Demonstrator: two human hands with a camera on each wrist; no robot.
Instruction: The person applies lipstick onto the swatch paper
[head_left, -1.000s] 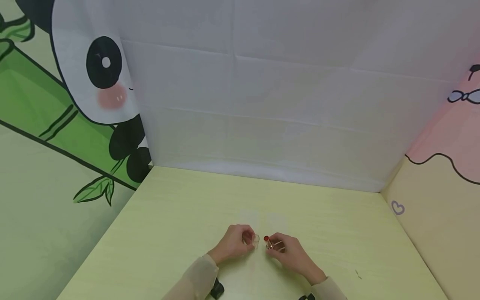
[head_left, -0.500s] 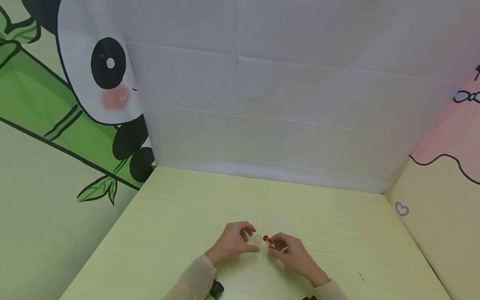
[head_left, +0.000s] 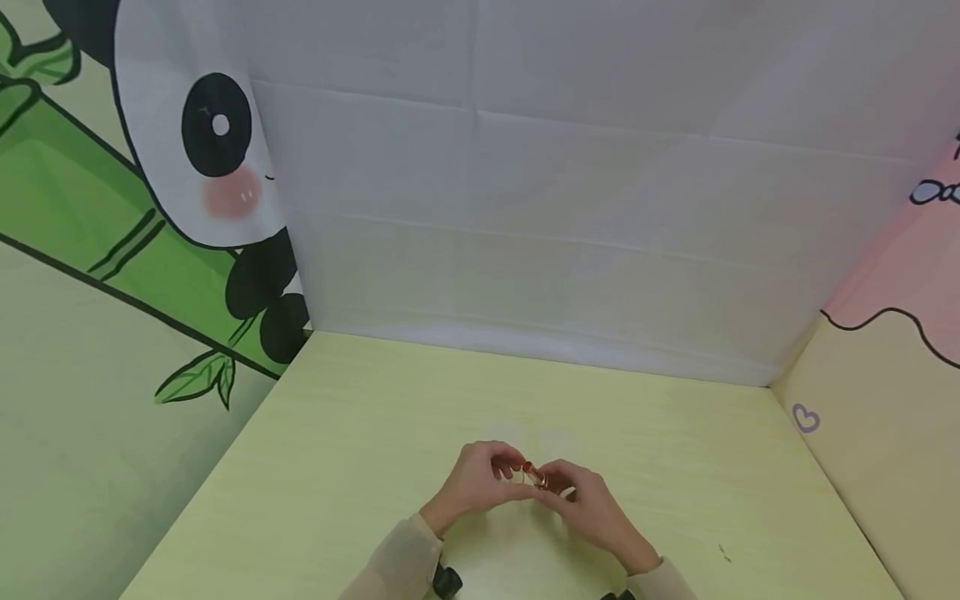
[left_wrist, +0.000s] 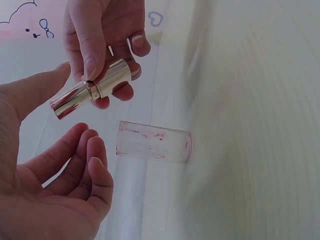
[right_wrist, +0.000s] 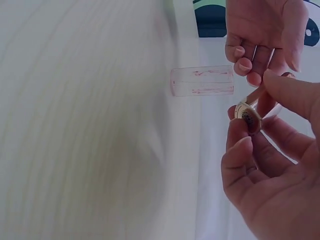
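Note:
My right hand pinches a lipstick with a shiny gold case between thumb and fingers. Its red end points toward my left hand. The left hand's thumb and loosely bent fingers are spread around that red end, with a gap between fingertips and lipstick in the left wrist view. A clear, open-ended cap with red smears inside stands upright on the table just beyond the hands. In the head view the fingers and lipstick largely cover this cap.
The pale yellow table meets a white sheet at the back. A panda-printed wall rises at left, a pink and cream one at right. Black devices sit at the sleeve cuffs. A small dark mark lies at right.
My left hand has let go of the clear cap, leaving it standing, and moved right to the lipstick. The right hand has brought the lipstick slightly up toward the left hand.

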